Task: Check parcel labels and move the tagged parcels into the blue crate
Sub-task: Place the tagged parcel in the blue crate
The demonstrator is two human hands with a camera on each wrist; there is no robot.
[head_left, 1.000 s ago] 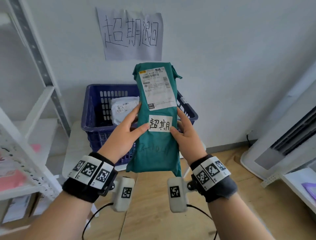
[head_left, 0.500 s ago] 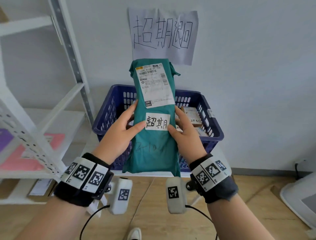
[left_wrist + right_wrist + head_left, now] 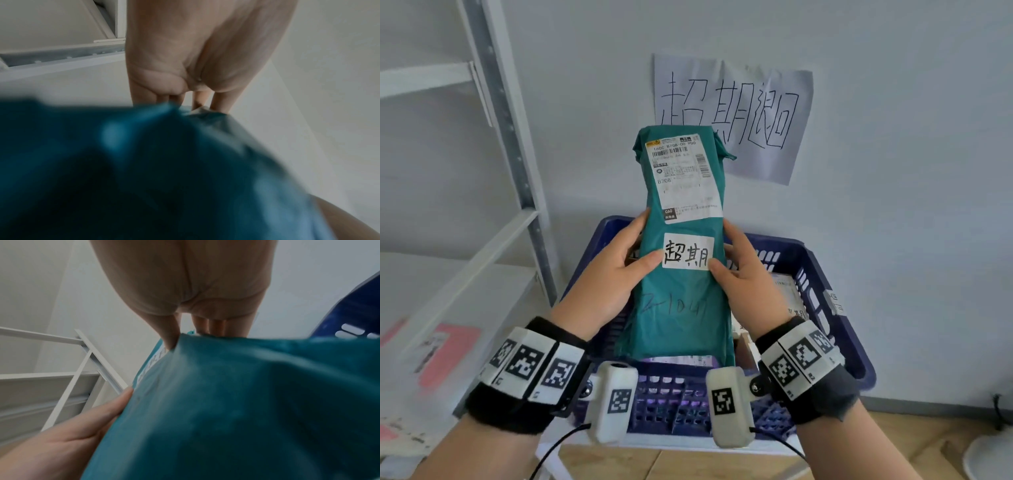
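You hold one green mailer parcel (image 3: 681, 274) upright above the blue crate (image 3: 835, 294), left hand (image 3: 606, 274) and right hand (image 3: 748, 281) each clasping a side edge, thumbs on the front beside the white handwritten tag (image 3: 687, 255) under the shipping label (image 3: 683, 174). Status: tag checked and present by the look of it; other parcels (image 3: 789, 294) already lie in the crate; this one is yet to go in.

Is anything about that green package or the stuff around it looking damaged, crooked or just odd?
Nothing serious. The green parcel, held by the left hand and right hand above the blue crate, is crumpled at its top end, and the wall sign hangs slightly crooked.
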